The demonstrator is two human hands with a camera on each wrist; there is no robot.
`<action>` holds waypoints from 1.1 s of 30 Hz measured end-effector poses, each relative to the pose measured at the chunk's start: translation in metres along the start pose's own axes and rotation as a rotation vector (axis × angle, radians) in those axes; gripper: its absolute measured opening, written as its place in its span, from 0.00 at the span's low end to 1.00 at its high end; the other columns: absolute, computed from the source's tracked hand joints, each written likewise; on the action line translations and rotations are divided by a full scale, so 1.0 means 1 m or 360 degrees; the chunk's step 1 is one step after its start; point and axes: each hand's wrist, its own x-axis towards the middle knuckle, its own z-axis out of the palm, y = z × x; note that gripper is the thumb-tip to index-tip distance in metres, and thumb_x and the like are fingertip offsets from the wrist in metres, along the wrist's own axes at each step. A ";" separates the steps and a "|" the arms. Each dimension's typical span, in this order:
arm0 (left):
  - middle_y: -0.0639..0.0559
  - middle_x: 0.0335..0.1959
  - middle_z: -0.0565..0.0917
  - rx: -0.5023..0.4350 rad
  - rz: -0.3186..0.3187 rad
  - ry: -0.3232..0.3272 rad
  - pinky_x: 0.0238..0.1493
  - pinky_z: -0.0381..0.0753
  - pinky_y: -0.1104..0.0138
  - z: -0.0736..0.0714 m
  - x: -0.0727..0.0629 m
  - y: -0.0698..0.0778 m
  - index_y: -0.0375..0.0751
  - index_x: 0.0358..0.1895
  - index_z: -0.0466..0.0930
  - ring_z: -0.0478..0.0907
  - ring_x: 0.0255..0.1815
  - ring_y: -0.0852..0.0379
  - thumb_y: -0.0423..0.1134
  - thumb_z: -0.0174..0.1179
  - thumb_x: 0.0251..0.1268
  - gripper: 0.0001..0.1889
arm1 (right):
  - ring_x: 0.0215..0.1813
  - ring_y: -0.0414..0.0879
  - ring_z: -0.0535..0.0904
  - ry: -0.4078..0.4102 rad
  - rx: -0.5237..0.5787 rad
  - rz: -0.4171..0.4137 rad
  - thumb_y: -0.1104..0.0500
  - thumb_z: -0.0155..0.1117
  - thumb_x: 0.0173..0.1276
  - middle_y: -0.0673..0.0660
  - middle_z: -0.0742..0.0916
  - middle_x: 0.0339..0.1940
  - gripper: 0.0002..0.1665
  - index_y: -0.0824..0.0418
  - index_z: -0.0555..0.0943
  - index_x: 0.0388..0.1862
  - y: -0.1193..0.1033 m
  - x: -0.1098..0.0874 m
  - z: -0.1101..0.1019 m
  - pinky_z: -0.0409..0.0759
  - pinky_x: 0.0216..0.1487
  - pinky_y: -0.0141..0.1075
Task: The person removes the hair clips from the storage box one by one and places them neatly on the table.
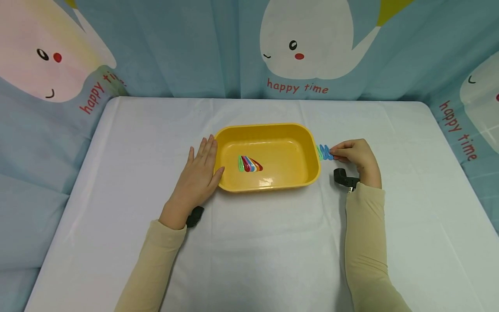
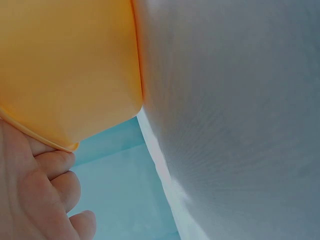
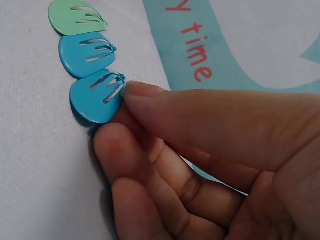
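Note:
My left hand (image 1: pixel 196 180) rests against the left end of a yellow plastic tray (image 1: pixel 290 169), fingers extended, the thumb at the rim's near corner. In the left wrist view, the fingers (image 2: pixel 52 165) touch the tray's rim from outside. Beside the tray's right end, my right hand (image 1: pixel 358 157) pinches a blue snap hair clip (image 3: pixel 95 100) between thumb and finger. Another blue hair clip (image 3: pixel 87 54) and a green hair clip (image 3: pixel 75 17) lie in a row with it on the cloth. Inside the tray, several colourful hair clips (image 1: pixel 251 164) lie fanned out.
A white cloth (image 1: pixel 269 251) covers the table. Behind it and at the sides hangs a blue curtain (image 1: pixel 187 52) printed with white whales and red lettering. Each wrist wears a black camera (image 1: pixel 345 178).

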 end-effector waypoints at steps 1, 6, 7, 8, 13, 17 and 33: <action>0.40 0.76 0.41 0.0001 -0.0001 -0.0001 0.71 0.34 0.49 0.000 0.000 0.000 0.29 0.73 0.40 0.33 0.76 0.48 0.48 0.39 0.75 0.35 | 0.25 0.36 0.80 0.0003 -0.0005 0.0002 0.61 0.66 0.63 0.44 0.84 0.21 0.19 0.77 0.81 0.44 0.000 0.000 0.000 0.79 0.32 0.25; 0.40 0.76 0.40 0.0006 -0.0008 -0.0011 0.71 0.34 0.49 0.000 0.000 0.000 0.29 0.74 0.39 0.33 0.76 0.48 0.49 0.39 0.75 0.35 | 0.26 0.35 0.80 0.0016 -0.0044 0.0025 0.60 0.65 0.64 0.42 0.84 0.21 0.20 0.77 0.79 0.47 0.002 -0.001 -0.003 0.78 0.33 0.24; 0.41 0.76 0.40 0.0006 -0.0010 -0.0014 0.71 0.34 0.49 0.000 0.000 0.000 0.29 0.74 0.39 0.33 0.76 0.49 0.49 0.39 0.75 0.35 | 0.27 0.35 0.80 0.0013 -0.0057 0.0028 0.59 0.64 0.64 0.42 0.84 0.21 0.21 0.77 0.79 0.48 0.002 -0.001 -0.003 0.78 0.34 0.24; 0.41 0.76 0.40 0.0006 -0.0011 -0.0015 0.71 0.33 0.49 0.000 0.000 0.000 0.29 0.74 0.39 0.33 0.76 0.49 0.49 0.38 0.75 0.35 | 0.27 0.35 0.79 0.0009 -0.0061 0.0031 0.59 0.64 0.65 0.42 0.84 0.22 0.22 0.77 0.78 0.49 0.003 -0.001 -0.004 0.78 0.34 0.24; 0.40 0.76 0.40 0.0004 -0.0009 -0.0012 0.71 0.33 0.49 0.000 0.000 0.000 0.29 0.74 0.39 0.33 0.76 0.49 0.48 0.39 0.75 0.35 | 0.27 0.34 0.80 -0.0014 -0.0028 0.0030 0.58 0.65 0.64 0.42 0.84 0.22 0.22 0.77 0.79 0.48 0.004 -0.002 -0.006 0.79 0.34 0.25; 0.40 0.76 0.41 0.0001 -0.0010 -0.0008 0.71 0.33 0.49 0.000 0.000 0.001 0.29 0.74 0.39 0.33 0.76 0.48 0.48 0.39 0.75 0.35 | 0.28 0.34 0.81 -0.0031 0.0036 0.0016 0.60 0.65 0.64 0.42 0.85 0.22 0.20 0.76 0.80 0.47 0.005 -0.002 -0.008 0.79 0.35 0.25; 0.41 0.76 0.40 0.0001 -0.0014 -0.0011 0.71 0.33 0.50 0.000 0.000 0.000 0.29 0.74 0.39 0.33 0.76 0.49 0.49 0.39 0.75 0.35 | 0.28 0.36 0.82 -0.0004 0.0189 0.0015 0.59 0.67 0.62 0.43 0.85 0.21 0.05 0.57 0.87 0.29 0.001 -0.003 -0.009 0.80 0.34 0.26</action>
